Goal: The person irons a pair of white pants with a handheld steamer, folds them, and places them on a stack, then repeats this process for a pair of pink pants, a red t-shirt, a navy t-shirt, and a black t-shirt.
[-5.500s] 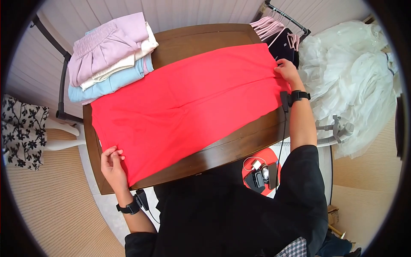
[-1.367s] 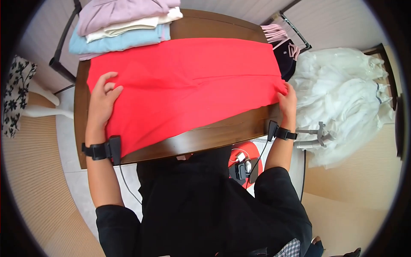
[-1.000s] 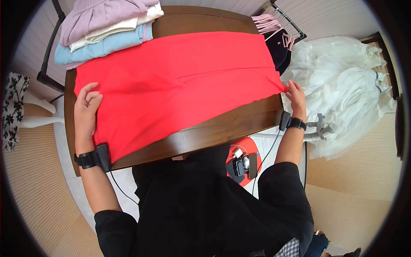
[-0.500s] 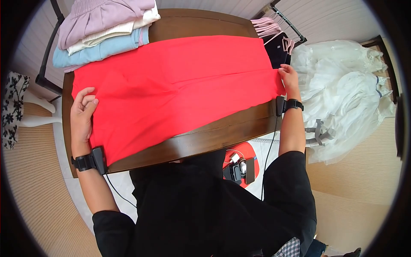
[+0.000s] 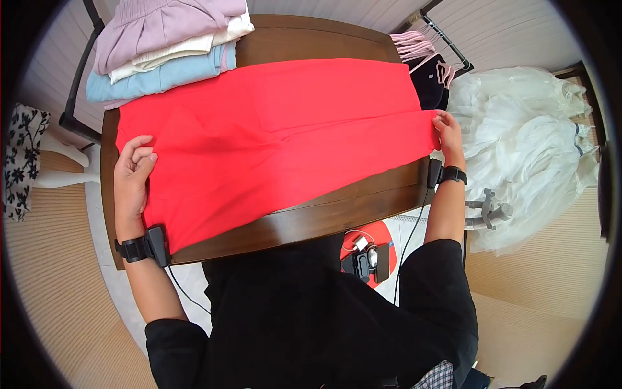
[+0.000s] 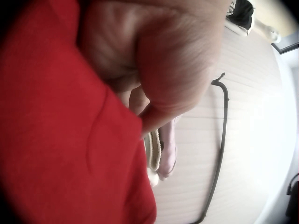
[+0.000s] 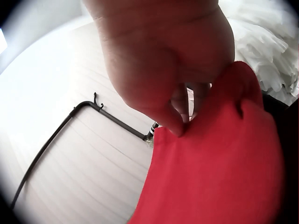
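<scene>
Red trousers [image 5: 259, 123] lie spread across a dark wooden table [image 5: 311, 220], with creases near the crotch and a line between the two legs. At their left edge, my left hand [image 5: 134, 175] rests on the cloth with fingers loosely bent, thumb apart from the fingers. In the left wrist view, the palm [image 6: 177, 51] hides part of the fingers beside the red cloth. My right hand [image 5: 449, 136] pinches the hem of the nearer leg at the right end. The right wrist view shows the thumb [image 7: 173, 123] pressed against the hem, the cloth bulging up beside it.
Folded lilac, white and light blue clothes [image 5: 162, 65] are stacked at the table's back left. Pink hangers [image 5: 414, 47] hang from a rack at the back right. A white tulle gown [image 5: 518, 142] stands on the right. A red stool [image 5: 382, 236] holds small devices below the table.
My left hand has moved from the front left corner up the left edge. My right hand drew the nearer hem rightward and away from me, and that leg now lies straighter, past the farther one.
</scene>
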A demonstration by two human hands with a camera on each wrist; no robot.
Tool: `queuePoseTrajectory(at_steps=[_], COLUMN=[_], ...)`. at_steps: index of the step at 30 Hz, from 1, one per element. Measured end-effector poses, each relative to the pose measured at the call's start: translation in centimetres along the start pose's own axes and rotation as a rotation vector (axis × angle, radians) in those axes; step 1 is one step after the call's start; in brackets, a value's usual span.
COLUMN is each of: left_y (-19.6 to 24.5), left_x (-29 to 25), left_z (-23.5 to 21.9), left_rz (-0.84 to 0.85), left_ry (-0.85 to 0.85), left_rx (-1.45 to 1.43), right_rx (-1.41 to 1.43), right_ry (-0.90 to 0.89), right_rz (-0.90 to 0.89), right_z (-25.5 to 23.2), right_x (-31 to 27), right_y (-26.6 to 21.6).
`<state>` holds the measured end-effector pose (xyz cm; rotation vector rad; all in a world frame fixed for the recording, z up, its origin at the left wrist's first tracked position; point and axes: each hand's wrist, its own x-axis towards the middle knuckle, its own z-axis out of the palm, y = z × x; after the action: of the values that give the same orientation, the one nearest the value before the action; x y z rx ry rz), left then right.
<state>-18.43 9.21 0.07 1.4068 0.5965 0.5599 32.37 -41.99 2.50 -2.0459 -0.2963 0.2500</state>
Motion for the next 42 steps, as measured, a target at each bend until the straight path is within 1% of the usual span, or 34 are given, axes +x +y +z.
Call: queuePoseTrajectory(at_steps=[1,2,4,5,7,8,10,11,12,15,16,19,22,23,24,26,27,29,30,32,36,38,39,40,41,42], left_y=[0.0,0.0,0.0,0.1,0.2,0.2,0.4,0.4,0.4,-0.1,-0.1,-0.1,-0.1,-0.1,0.0,-0.1,-0.3,-0.2,-0.2,0.0,0.0,0.1,0.4,0.7,0.8,1.1], left_x=[0.0,0.0,0.0,0.0,-0.1,-0.1,-0.2,-0.1,-0.1,0.1,0.2,0.2,0.2,0.2,0.2,0.1,0.2,0.1,0.1,0.1,0.1,-0.1,-0.2,-0.2,-0.3,-0.3], left_z=[0.0,0.0,0.1,0.1,0.2,0.2,0.2,0.2,0.3,0.0,0.1,-0.1,-0.2,-0.1,-0.1,-0.1,-0.2,-0.4,-0.3,-0.1,0.1,0.2,0.5,0.7,0.7,0.8], left_rz=[0.001,0.005,0.010,0.006,0.004,0.002,-0.001,-0.007,-0.012,-0.011,-0.012,-0.017,0.001,0.001,0.001,0.001,-0.002,-0.007,-0.014,-0.022,-0.012,0.001,-0.011,-0.021,-0.030,-0.028], left_ry=[0.004,-0.001,-0.006,-0.007,-0.004,-0.006,-0.003,0.000,0.000,-0.015,-0.029,-0.023,-0.033,-0.038,-0.036,-0.028,-0.024,-0.015,-0.020,-0.028,-0.036,-0.020,-0.026,-0.035,-0.070,-0.055], left_rx=[0.000,-0.003,-0.003,-0.011,-0.016,-0.032,-0.047,-0.042,-0.038,-0.042,-0.051,-0.020,-0.009,-0.006,-0.018,-0.028,-0.034,-0.035,-0.034,-0.031,-0.021,-0.008,-0.023,-0.039,-0.054,-0.047], right_rx=[0.115,0.116,-0.153,-0.149,-0.255,-0.252,-0.051,-0.051,-0.053,0.212,0.206,0.341,0.374,0.312,0.315,0.248,0.249,0.322,0.323,0.348,0.439,0.386,0.274,0.109,-0.064,-0.235], right_ry=[0.052,0.049,0.017,0.014,0.030,0.026,0.014,-0.033,-0.032,-0.150,-0.134,-0.078,-0.053,-0.014,-0.011,-0.030,-0.036,0.008,0.005,0.023,0.043,0.075,0.140,0.194,0.239,0.289], right_rz=[-0.034,-0.035,0.010,0.010,0.097,0.094,0.224,0.284,0.285,0.292,0.294,0.156,0.200,0.263,0.264,0.376,0.373,0.396,0.397,0.272,0.271,0.343,0.358,0.317,0.227,0.132], right_z=[0.1,0.0,0.4,0.6,0.7,0.6,0.4,-0.4,-0.7,-2.1,-2.4,-2.4,-2.0,-1.7,-1.7,-1.4,-1.3,-1.0,-0.9,-1.6,-2.6,-2.4,-2.2,-2.1,-1.4,-1.2], right_x=[-0.1,0.5,0.8,0.6,-0.5,-1.3,-3.5,-4.3,-5.2,-6.9,-7.2,-6.7,-6.2,-6.0,-6.2,-6.3,-6.3,-6.9,-6.8,-6.7,-6.4,-6.1,-5.8,-5.4,-5.2,-4.9], right_y=[-0.1,0.6,1.1,1.0,0.2,-0.3,-1.1,-1.1,-0.9,0.4,0.9,2.0,2.3,2.4,2.5,2.4,2.2,1.7,1.8,2.7,3.7,4.2,4.0,3.9,3.0,1.7])
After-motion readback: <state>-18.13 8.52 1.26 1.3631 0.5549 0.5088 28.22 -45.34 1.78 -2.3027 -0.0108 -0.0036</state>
